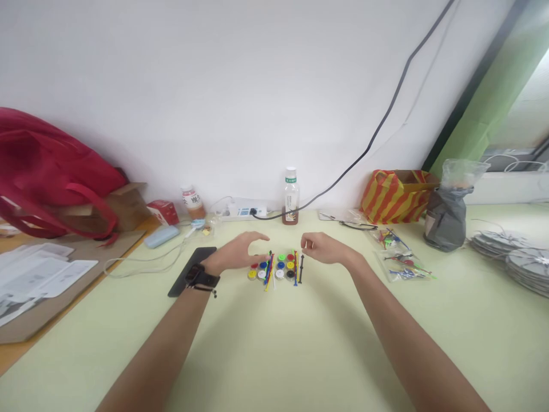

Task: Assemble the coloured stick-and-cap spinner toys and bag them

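Both forearms reach in from the near edge of the pale green tabletop point(274, 343), white wall behind. Left hand point(238, 253): fingers loosely curved, part-open, hovering over the left side of the coloured discs point(274, 269), holding nothing; contact unclear. Right hand point(325, 249): fingers curled in, thumb near index; can't tell if pinching anything. Discs sit mid-table between the hands, coloured sticks point(269, 270) lying across them. Black phone point(191, 270) beside left wrist. Bottle point(290, 196) and power strip point(242, 210) at far edge.
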`<move>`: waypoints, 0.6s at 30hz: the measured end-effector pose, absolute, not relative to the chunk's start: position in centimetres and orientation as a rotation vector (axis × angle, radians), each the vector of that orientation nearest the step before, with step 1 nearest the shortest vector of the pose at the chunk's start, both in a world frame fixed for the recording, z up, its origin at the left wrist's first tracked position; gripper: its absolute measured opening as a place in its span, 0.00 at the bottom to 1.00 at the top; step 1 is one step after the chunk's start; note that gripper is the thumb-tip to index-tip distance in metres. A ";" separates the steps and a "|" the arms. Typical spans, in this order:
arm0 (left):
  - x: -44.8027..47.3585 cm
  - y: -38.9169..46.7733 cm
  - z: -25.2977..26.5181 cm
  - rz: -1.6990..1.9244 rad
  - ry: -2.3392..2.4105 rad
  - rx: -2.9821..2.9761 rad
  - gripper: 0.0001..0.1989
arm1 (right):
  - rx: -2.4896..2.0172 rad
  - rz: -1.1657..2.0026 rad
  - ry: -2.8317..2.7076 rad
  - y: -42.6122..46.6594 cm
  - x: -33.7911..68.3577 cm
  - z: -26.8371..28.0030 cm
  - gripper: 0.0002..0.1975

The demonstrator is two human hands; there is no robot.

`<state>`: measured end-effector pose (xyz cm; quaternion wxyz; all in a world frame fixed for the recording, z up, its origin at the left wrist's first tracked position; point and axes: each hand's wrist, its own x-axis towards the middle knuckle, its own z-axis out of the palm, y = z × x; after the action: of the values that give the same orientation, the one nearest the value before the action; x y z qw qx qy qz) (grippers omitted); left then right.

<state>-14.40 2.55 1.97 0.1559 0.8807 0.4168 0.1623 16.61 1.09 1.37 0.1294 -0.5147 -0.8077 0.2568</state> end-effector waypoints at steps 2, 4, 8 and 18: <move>-15.3 1.1 1.3 0.424 1.124 2.514 0.42 | -1.450 0.662 -2.285 -0.4 17.1 0.1 0.09; -16.0 -0.3 0.3 0.388 1.108 2.511 0.52 | -1.344 0.602 -2.260 -2.1 17.4 -1.8 0.14; -16.8 -2.0 -1.5 0.400 1.225 2.394 0.58 | -1.302 0.479 -2.217 -4.6 17.4 -5.5 0.24; -15.4 -1.2 -2.9 0.441 1.282 2.404 0.56 | -1.288 0.404 -2.260 -4.6 16.0 -6.2 0.28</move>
<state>-15.41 -1.21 -2.87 0.1896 0.8553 0.4560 0.1569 15.96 -4.58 -6.18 0.2521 -0.4735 -0.8308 0.1486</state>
